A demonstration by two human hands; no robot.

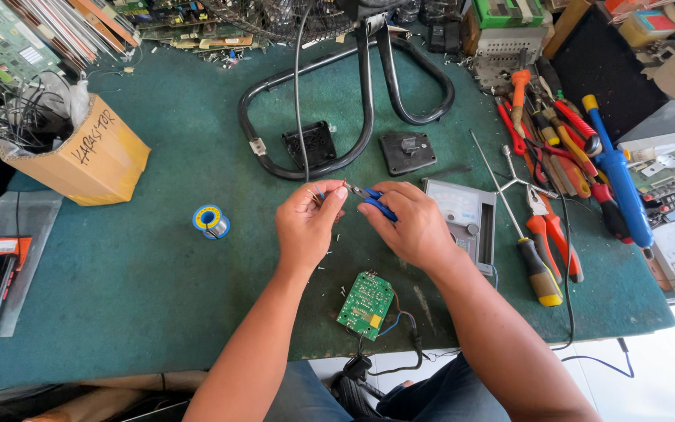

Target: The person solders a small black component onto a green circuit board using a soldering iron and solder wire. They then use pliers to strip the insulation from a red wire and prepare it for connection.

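Inspector: Head view. The right hand (414, 227) is closed around a pair of blue-handled cutters (374, 202), whose tip is brought to the fine wire ends (318, 193) pinched between thumb and forefinger of the left hand (306, 225).

Clerk: Is a risk noted?

Inspector: 2 are judged possible. The wire could be nipped too deep and severed, since little length is left between the pinching fingers and the cutter tip. A fingertip could also be caught, as the blades are worked just beside the pinch.

Clerk: And the wire's appearance?

Inspector: Thin, with red and blue strands seen; the bared ends are too small to be judged. It is held above the green mat (134, 258), directly in front of the grip.

Clerk: Surroundings?

Inspector: A green circuit board (366, 302) is laid below the grip, a solder spool (211, 221) well left of it, and a meter (466, 219) is partly hidden behind the right hand.
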